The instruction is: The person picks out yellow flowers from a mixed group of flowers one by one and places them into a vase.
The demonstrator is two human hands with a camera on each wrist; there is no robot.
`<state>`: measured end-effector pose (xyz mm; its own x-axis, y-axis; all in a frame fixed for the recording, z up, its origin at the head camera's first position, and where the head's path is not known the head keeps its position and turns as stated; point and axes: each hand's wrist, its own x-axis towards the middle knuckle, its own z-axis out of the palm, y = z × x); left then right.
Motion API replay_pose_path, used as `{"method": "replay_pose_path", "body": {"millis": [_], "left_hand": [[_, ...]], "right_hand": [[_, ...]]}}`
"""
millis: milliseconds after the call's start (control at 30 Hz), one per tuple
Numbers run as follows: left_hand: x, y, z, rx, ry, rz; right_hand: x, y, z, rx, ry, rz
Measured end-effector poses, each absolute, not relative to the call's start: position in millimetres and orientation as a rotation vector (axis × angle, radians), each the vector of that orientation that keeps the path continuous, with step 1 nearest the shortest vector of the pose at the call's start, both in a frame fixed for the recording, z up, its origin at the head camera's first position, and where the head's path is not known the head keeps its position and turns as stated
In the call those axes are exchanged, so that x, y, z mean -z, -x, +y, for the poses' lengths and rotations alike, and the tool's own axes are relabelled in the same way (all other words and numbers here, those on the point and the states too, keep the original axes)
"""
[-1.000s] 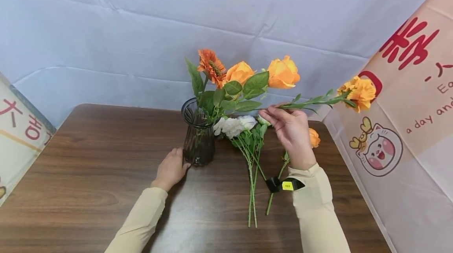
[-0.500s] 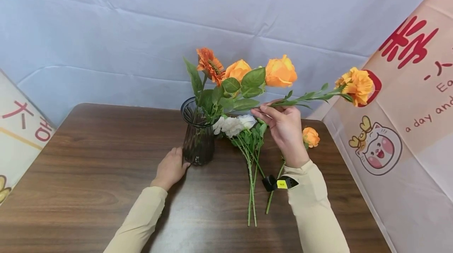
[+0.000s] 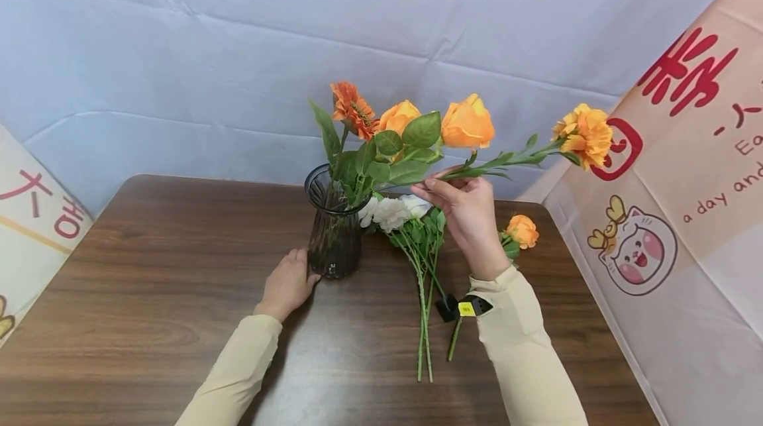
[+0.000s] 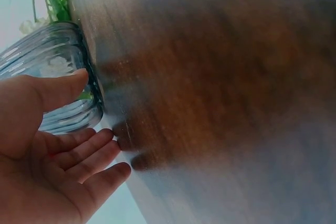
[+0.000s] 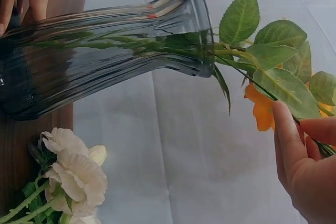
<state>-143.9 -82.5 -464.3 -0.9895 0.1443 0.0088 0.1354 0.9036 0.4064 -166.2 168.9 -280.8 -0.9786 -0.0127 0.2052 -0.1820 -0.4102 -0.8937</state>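
Note:
My right hand (image 3: 467,214) pinches an orange carnation (image 3: 585,136) by its stem, the bloom leaning out to the right. In the right wrist view the thin stem (image 5: 247,77) runs from the fingertips to the mouth of a dark ribbed glass vase (image 5: 121,51). The vase stands upright on the table and holds a rust-orange daisy-like flower (image 3: 354,110) and orange roses (image 3: 467,122) with green leaves. Down at the vase's base, my left hand (image 3: 289,285) holds it, its thumb (image 4: 65,90) against the glass and its fingers low at the side.
White flowers (image 3: 390,214) with long green stems lie on the wooden table (image 3: 179,293) right of the vase. Another orange rose (image 3: 522,231) lies farther right, its stem partly behind my right wrist. A pale cloth (image 3: 238,68) hangs behind the table.
My right hand has moved left toward the vase, drawing the carnation with it; the bloom has shifted left and up. The left hand and the vase stay in place.

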Motion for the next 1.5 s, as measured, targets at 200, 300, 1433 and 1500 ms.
{"method": "replay_pose_path", "body": {"millis": [200,300,1433,1500], "left_hand": [[464.1,144.4,-81.8,-0.648,-0.205,3.032],[464.2,144.2,-82.0,-0.65,-0.203,3.032],[463.6,143.6,-82.5,-0.671,-0.202,3.022],[463.3,143.6,-82.6,-0.669,-0.205,3.026]], "right_hand": [[281.3,167.7,163.4,-2.529,-0.267,-1.688],[281.8,168.7,161.1,-2.513,-0.279,-1.713],[287.4,175.1,141.5,-2.453,-0.266,-1.98],[287.4,175.1,140.2,-2.448,-0.268,-1.996]]}}
